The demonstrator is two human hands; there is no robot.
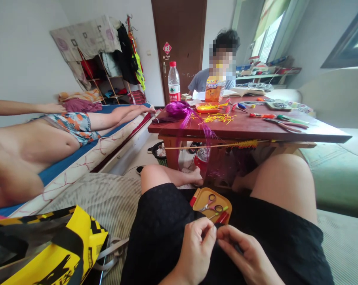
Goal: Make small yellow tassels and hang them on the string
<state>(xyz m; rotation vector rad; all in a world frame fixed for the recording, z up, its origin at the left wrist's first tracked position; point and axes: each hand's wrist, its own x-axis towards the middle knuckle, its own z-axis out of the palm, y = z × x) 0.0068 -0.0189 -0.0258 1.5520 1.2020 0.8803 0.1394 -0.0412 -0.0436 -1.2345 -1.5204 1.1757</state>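
Observation:
My left hand (197, 247) and my right hand (246, 253) meet over my lap on a black skirt (167, 233). Both are pinched together at the fingertips on something too small to make out. Just beyond them an orange tray (204, 196) rests on my lap with scissors (210, 201) and a few thin tools in it. A thin stick (214, 146) wrapped with yellow and red thread runs across below the table edge.
A red-brown low table (247, 128) carries purple fibre (180, 109), yellow strands, pens, a water bottle (173, 83) and an orange packet. A person sits behind it. Another person lies on the blue bed (63, 162) at left. A yellow-black bag (57, 245) sits near left.

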